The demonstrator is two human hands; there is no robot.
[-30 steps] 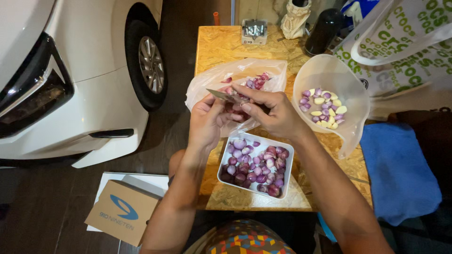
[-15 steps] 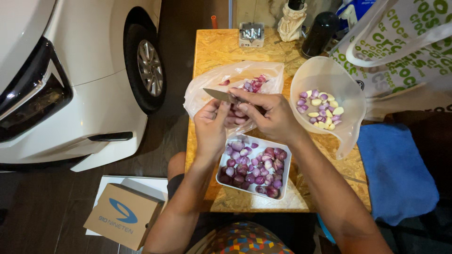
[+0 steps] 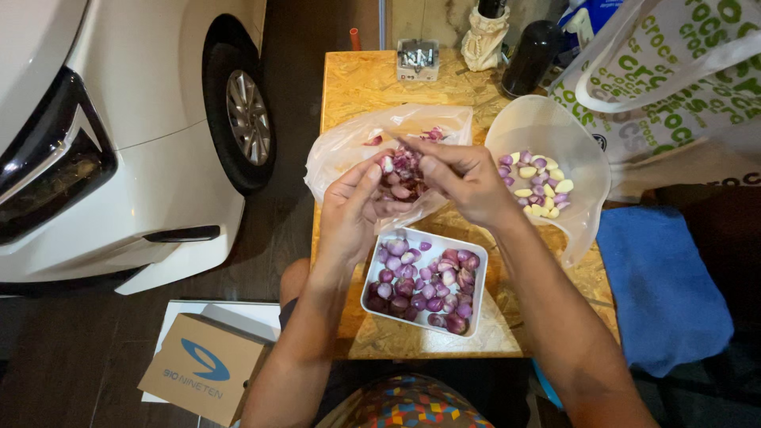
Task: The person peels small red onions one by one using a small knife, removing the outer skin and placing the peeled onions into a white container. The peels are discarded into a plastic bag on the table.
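Observation:
My left hand (image 3: 349,210) pinches a small purple shallot (image 3: 388,164) between thumb and fingers, above the table. My right hand (image 3: 464,182) meets it from the right, gripping a small knife (image 3: 403,143) of which only a sliver of blade shows at the fingertips. Both hands hover over a clear plastic bag (image 3: 345,150) holding purple peel scraps. Just below them a white rectangular tray (image 3: 372,277) is filled with several unpeeled shallots (image 3: 424,285). To the right, a translucent plastic bowl (image 3: 555,119) holds several peeled pale and purple bulbs (image 3: 537,184).
The chipboard table (image 3: 372,87) is narrow. At its far end stand a black bottle (image 3: 531,55) and a small box of metal parts (image 3: 418,57). A white car (image 3: 119,158) stands at left, a cardboard box (image 3: 206,368) on the floor, a blue cloth (image 3: 662,285) and printed tote bag (image 3: 674,71) at right.
The knife blade that stuck out to the left is now mostly tucked behind the fingers. Both hands have closed in on the shallot over the bag.

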